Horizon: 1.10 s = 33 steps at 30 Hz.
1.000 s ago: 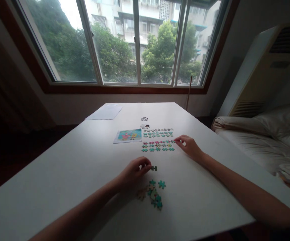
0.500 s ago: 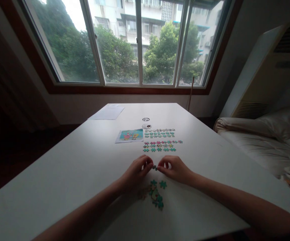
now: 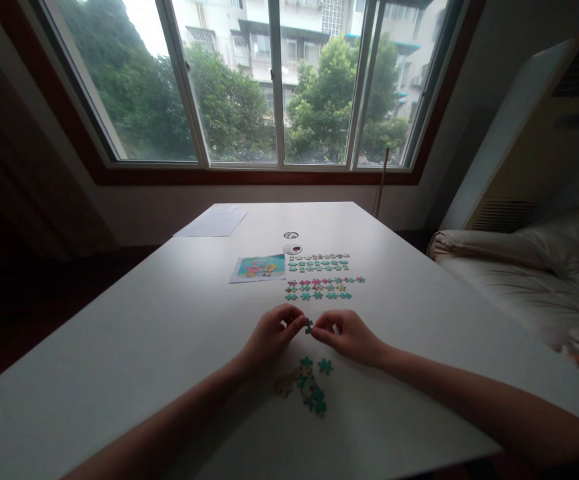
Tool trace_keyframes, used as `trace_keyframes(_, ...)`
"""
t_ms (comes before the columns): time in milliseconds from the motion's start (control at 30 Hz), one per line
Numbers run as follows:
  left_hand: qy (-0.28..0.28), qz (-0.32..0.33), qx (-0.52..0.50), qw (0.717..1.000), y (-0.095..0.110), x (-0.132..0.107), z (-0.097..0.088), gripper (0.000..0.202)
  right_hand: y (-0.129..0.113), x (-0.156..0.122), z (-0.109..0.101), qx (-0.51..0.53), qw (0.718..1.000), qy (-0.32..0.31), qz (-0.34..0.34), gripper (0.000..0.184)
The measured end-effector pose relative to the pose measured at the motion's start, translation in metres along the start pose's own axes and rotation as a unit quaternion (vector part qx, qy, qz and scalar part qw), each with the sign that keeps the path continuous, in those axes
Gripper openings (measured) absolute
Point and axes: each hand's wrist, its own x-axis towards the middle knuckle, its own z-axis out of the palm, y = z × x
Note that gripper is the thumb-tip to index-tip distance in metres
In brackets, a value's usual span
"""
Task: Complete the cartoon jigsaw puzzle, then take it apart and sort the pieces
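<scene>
My left hand (image 3: 271, 335) and my right hand (image 3: 346, 335) meet over the white table (image 3: 144, 347), both pinching one small dark green puzzle piece (image 3: 309, 326) between their fingertips. Just below them lies a small heap of teal and tan loose pieces (image 3: 308, 385). Farther away, rows of sorted pieces (image 3: 319, 288) in pink, teal and yellow are laid out, with another set of rows (image 3: 318, 265) behind them.
A colourful reference picture (image 3: 258, 267) lies left of the rows. Two small round objects (image 3: 292, 248) and a sheet of paper (image 3: 212, 221) sit toward the far edge. A bed with white bedding (image 3: 534, 267) stands at the right, a wide window ahead.
My right hand left the sorted rows and came back to meet my left hand at the green piece. Both hands now pinch it, lifted slightly.
</scene>
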Motion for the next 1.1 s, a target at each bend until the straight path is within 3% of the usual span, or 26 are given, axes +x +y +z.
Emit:
trace_keyframes(167,0.011,-0.013,-0.005,1.0,0.003,-0.001,-0.003,0.026,0.0,0.003,-0.002,-0.005,1.0,0.016,-0.014,0.024)
trace_keyframes(400,-0.003,0.036,0.097,0.995,-0.006,-0.005,-0.013,0.022,0.029,0.013,-0.036,-0.02,0.981,0.194,-0.001,0.033)
trace_keyframes(500,-0.014,0.061,0.136,0.989,-0.009,-0.005,-0.013,0.02,0.045,0.015,-0.051,-0.033,0.973,0.228,0.009,0.037)
trace_keyframes(967,-0.049,0.09,0.167,0.981,-0.011,-0.007,-0.016,0.017,0.044,0.015,-0.05,-0.033,0.976,0.217,-0.007,0.035)
trace_keyframes(1100,-0.056,0.102,0.176,0.978,-0.009,-0.008,-0.019,0.017,0.049,0.02,-0.06,-0.067,0.978,0.195,0.01,0.036)
